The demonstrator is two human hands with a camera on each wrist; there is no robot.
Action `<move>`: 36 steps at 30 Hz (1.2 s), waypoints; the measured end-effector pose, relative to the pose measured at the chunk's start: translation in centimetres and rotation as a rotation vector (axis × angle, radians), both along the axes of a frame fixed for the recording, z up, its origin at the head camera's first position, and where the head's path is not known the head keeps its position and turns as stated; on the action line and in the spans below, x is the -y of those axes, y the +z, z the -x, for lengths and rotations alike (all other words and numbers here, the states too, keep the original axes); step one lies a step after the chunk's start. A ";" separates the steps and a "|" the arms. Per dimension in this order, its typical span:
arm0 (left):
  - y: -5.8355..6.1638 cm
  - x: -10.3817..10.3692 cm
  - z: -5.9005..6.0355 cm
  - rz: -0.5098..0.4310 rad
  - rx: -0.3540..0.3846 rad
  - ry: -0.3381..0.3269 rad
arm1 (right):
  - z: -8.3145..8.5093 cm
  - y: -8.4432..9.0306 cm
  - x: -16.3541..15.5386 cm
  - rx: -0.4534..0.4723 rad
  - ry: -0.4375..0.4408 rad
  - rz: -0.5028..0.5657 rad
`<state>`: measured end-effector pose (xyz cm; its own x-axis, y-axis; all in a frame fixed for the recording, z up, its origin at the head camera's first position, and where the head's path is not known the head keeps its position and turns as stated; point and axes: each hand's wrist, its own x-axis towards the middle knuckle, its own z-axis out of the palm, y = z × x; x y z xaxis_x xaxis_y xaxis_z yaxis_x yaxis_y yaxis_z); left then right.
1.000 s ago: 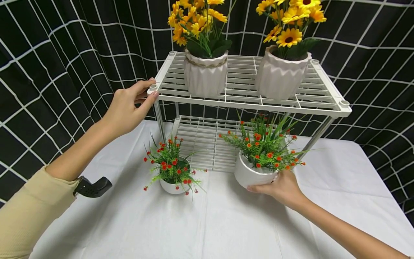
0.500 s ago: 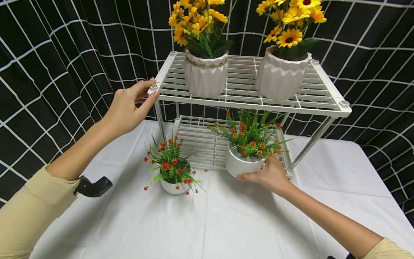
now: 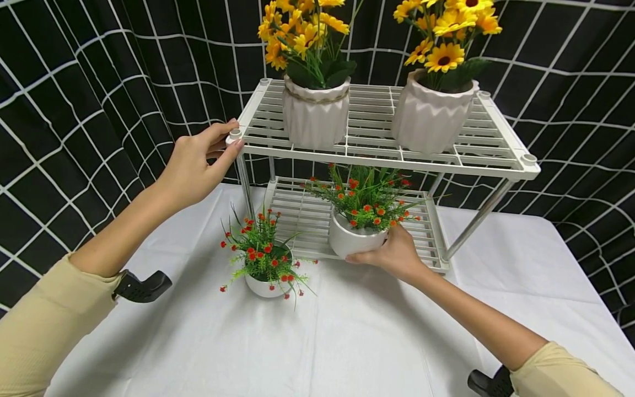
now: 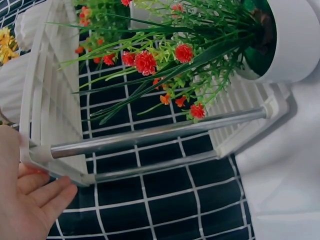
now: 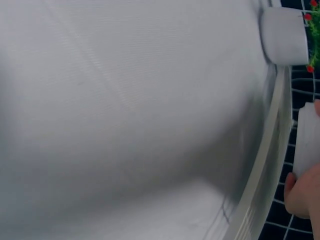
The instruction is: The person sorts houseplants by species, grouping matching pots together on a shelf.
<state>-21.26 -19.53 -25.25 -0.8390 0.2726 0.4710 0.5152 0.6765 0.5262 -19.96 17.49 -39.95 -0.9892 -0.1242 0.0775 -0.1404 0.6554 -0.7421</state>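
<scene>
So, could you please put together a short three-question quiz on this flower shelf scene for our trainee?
1. True or false: the right hand holds a white pot of red flowers at the lower shelf.
2. What does the left hand grip?
3. How many sunflower pots stand on the top shelf: A one, B two, C three?

Key: 1 true; 2 the rack's top front corner; 3 B.
</scene>
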 end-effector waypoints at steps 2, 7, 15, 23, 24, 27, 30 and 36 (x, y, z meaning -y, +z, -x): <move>0.0 0.0 0.0 -0.001 -0.002 0.001 | 0.3 -0.1 0.4 -0.012 0.010 0.009; -0.1 0.1 0.0 -0.001 -0.006 0.003 | 1.0 -0.5 1.5 -0.024 0.034 0.046; -0.1 0.1 0.0 -0.006 -0.006 0.005 | 1.7 -1.2 3.7 -0.001 0.045 0.043; -0.2 0.1 0.1 -0.006 -0.045 -0.003 | 2.6 -1.5 5.8 0.014 0.051 0.045; -0.2 0.1 0.1 -0.004 -0.047 -0.004 | 2.7 -1.6 6.0 0.016 0.049 0.047; -0.2 0.0 0.1 -0.007 -0.047 -0.006 | 3.0 -2.0 6.6 0.015 0.053 0.056; -0.1 0.0 0.1 -0.013 -0.038 -0.007 | 3.2 -2.4 7.1 0.009 0.052 0.079; -0.1 0.1 0.0 -0.009 -0.023 0.002 | 3.3 -3.3 7.6 0.028 0.048 0.114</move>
<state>-21.22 -19.60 -25.38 -0.8286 0.2662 0.4926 0.5256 0.6730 0.5204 -23.25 9.84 -43.23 -0.9843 -0.1634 0.0663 -0.1479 0.5599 -0.8152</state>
